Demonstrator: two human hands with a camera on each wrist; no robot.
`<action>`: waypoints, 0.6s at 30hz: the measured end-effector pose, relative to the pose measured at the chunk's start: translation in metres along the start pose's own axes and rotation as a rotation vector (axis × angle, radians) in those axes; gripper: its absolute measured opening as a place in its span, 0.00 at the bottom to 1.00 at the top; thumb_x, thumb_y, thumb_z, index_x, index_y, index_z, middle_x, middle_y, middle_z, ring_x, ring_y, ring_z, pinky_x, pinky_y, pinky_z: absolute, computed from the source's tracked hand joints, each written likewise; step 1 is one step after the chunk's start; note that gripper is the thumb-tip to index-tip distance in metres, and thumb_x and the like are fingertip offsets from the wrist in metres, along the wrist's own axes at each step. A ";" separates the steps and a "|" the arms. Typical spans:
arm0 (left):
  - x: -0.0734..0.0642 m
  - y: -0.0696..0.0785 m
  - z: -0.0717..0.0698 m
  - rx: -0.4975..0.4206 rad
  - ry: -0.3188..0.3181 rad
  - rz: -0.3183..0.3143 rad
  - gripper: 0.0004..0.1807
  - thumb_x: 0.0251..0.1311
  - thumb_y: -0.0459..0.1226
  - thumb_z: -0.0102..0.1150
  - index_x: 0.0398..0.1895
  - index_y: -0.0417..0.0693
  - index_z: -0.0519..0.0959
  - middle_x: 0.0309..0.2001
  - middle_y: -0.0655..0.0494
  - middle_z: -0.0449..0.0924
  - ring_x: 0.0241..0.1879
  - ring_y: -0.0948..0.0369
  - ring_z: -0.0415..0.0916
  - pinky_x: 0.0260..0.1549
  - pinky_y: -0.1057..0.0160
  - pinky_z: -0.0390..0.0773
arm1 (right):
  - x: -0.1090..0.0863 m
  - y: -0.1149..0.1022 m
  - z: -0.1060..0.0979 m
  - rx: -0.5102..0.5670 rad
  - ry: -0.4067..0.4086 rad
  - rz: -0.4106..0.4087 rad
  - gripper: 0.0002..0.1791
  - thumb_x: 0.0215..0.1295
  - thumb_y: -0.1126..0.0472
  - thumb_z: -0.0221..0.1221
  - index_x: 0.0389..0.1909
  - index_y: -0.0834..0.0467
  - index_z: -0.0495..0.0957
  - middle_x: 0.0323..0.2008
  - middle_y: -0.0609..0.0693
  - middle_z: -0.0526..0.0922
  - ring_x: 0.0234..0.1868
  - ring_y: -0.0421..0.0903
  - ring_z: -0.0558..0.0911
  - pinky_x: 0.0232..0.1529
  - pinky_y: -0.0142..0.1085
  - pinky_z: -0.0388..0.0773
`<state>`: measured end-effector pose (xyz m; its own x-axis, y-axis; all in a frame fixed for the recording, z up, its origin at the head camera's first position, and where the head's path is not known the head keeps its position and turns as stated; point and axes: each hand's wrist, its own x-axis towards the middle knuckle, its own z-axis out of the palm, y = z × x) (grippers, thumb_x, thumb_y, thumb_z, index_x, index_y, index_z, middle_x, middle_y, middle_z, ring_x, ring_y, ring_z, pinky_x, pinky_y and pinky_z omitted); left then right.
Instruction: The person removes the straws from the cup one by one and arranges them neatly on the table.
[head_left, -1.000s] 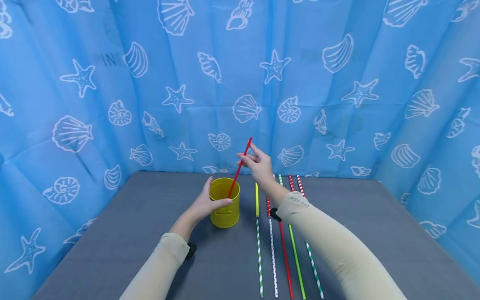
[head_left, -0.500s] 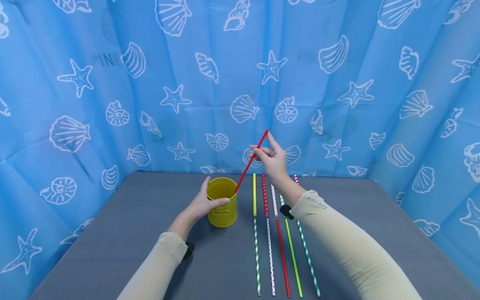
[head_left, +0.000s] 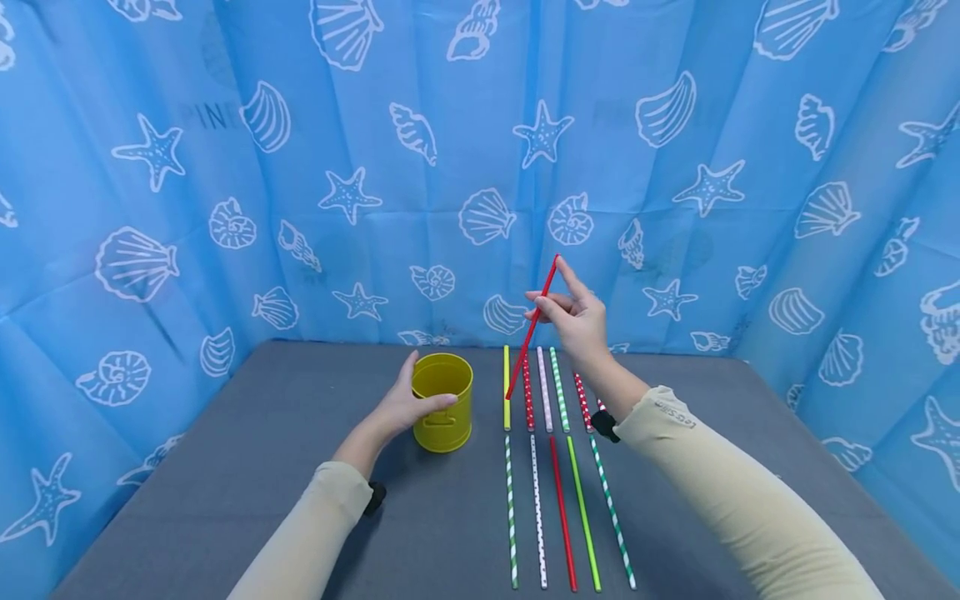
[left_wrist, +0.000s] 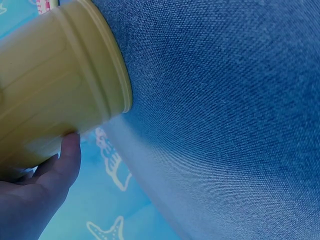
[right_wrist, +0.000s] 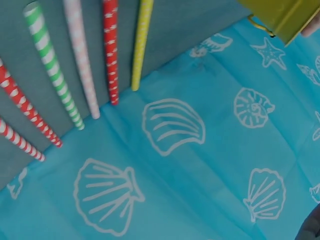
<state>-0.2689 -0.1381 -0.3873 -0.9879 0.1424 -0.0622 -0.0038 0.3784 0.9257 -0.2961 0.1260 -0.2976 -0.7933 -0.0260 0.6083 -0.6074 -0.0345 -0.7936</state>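
A yellow metal bucket (head_left: 442, 427) stands upright on the grey table, its mouth facing up. My left hand (head_left: 401, 408) holds it from the left, thumb across the front near the rim and fingers round the far side. In the left wrist view, fingers (left_wrist: 70, 155) lie against the bucket's wall (left_wrist: 55, 75). My right hand (head_left: 573, 321) pinches a plain red paper straw (head_left: 534, 325) near its upper part. This straw slants down to the left, to the right of the bucket, its lower end overlapping a yellow straw (head_left: 506, 412) in the head view.
Several patterned straws lie in a back row, among them a green-striped straw (head_left: 559, 392) and a pink one (head_left: 543, 392). In a front row are a red straw (head_left: 564, 517), a lime green straw (head_left: 583, 517) and others. A blue shell-print curtain (head_left: 480, 167) hangs behind the table.
My right hand has moved right with the red straw, whose lower end has come out of the bucket and past its rim. My left hand stays on the bucket.
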 end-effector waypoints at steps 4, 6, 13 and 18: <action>0.001 -0.001 -0.001 0.002 -0.005 0.000 0.58 0.57 0.51 0.66 0.78 0.54 0.34 0.77 0.42 0.37 0.73 0.41 0.41 0.66 0.35 0.47 | -0.004 -0.002 -0.009 -0.047 -0.008 0.032 0.32 0.67 0.69 0.59 0.71 0.56 0.64 0.35 0.42 0.87 0.31 0.40 0.86 0.40 0.31 0.81; 0.001 -0.001 -0.001 0.002 -0.008 -0.001 0.58 0.57 0.51 0.66 0.78 0.54 0.33 0.77 0.42 0.37 0.73 0.41 0.41 0.66 0.35 0.47 | -0.006 -0.003 -0.013 -0.068 -0.015 0.056 0.30 0.67 0.68 0.58 0.70 0.58 0.65 0.35 0.42 0.87 0.31 0.39 0.86 0.40 0.32 0.81; 0.000 -0.001 -0.001 0.001 -0.010 0.000 0.58 0.58 0.51 0.66 0.78 0.55 0.33 0.77 0.42 0.37 0.73 0.41 0.41 0.66 0.35 0.47 | -0.013 -0.003 -0.026 -0.146 -0.024 0.085 0.28 0.68 0.66 0.58 0.68 0.60 0.67 0.37 0.45 0.86 0.32 0.39 0.84 0.37 0.32 0.81; -0.001 0.000 -0.001 -0.004 -0.013 0.003 0.57 0.58 0.51 0.65 0.78 0.54 0.33 0.77 0.42 0.36 0.73 0.41 0.40 0.66 0.35 0.46 | -0.017 0.000 -0.037 -0.214 -0.031 0.091 0.27 0.69 0.65 0.58 0.68 0.60 0.66 0.39 0.51 0.86 0.33 0.37 0.82 0.37 0.33 0.81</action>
<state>-0.2684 -0.1392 -0.3871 -0.9858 0.1551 -0.0636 -0.0009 0.3745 0.9272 -0.2840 0.1635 -0.3090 -0.8454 -0.0498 0.5318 -0.5312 0.1824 -0.8274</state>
